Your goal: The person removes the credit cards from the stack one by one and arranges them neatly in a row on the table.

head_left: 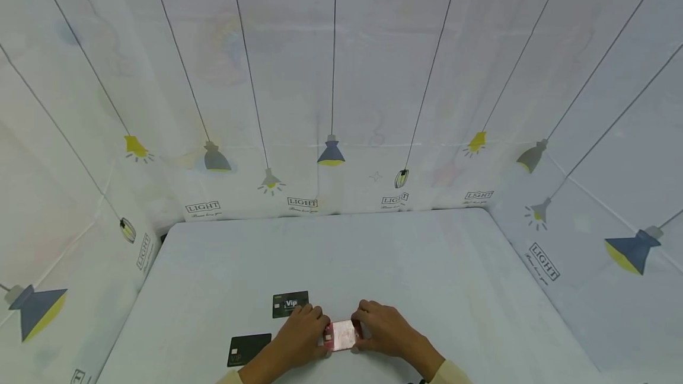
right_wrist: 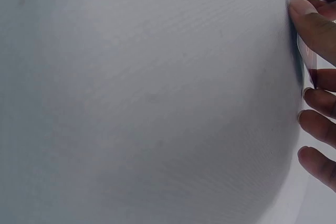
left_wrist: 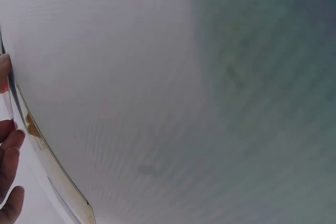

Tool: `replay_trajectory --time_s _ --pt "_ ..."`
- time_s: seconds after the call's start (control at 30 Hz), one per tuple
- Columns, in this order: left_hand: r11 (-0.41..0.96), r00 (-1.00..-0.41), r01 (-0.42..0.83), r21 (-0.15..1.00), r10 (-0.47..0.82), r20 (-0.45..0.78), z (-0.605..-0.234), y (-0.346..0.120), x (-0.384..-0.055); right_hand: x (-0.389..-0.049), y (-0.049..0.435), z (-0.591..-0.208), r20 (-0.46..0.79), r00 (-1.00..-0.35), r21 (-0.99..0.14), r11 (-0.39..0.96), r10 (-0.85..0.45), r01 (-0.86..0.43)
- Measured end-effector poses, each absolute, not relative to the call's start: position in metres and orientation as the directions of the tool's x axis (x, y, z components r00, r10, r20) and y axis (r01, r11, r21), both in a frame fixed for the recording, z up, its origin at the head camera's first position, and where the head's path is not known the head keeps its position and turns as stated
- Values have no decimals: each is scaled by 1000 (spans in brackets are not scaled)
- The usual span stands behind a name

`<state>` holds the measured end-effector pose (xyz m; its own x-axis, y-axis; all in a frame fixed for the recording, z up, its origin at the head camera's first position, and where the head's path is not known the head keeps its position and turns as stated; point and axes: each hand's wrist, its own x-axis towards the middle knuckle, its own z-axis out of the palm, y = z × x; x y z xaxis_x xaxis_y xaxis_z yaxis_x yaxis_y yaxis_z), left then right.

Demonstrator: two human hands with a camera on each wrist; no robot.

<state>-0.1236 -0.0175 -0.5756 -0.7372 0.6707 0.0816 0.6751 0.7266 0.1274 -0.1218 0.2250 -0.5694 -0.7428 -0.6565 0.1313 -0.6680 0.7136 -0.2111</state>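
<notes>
A red card with a pale, shiny middle [head_left: 343,335] lies at the near part of the white table, between both hands. My left hand [head_left: 299,336] pinches its left end with thumb and fingers. At the opposite end, my right hand [head_left: 386,332] grips the card the same way. The right wrist view shows the right thumb [right_wrist: 315,27] against the card [right_wrist: 307,56] at the right border, its edge close to the tabletop. Only a sliver of it shows by the left fingers [left_wrist: 9,163] in the left wrist view. Fingers cover both card ends.
A black card marked Vip [head_left: 283,307] lies just beyond the left hand, partly behind its fingers. Another black card [head_left: 249,349] is beside the left forearm. White cloth walls [head_left: 352,93] printed with hanging lamps rise at the table's back and sides.
</notes>
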Motion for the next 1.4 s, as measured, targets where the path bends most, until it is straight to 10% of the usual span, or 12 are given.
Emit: replay_trajectory --time_s 1.4 --pt "713 -722 692 111 683 111 -576 -20 -125 -120 223 -570 137 -753 -205 725 -643 -657"
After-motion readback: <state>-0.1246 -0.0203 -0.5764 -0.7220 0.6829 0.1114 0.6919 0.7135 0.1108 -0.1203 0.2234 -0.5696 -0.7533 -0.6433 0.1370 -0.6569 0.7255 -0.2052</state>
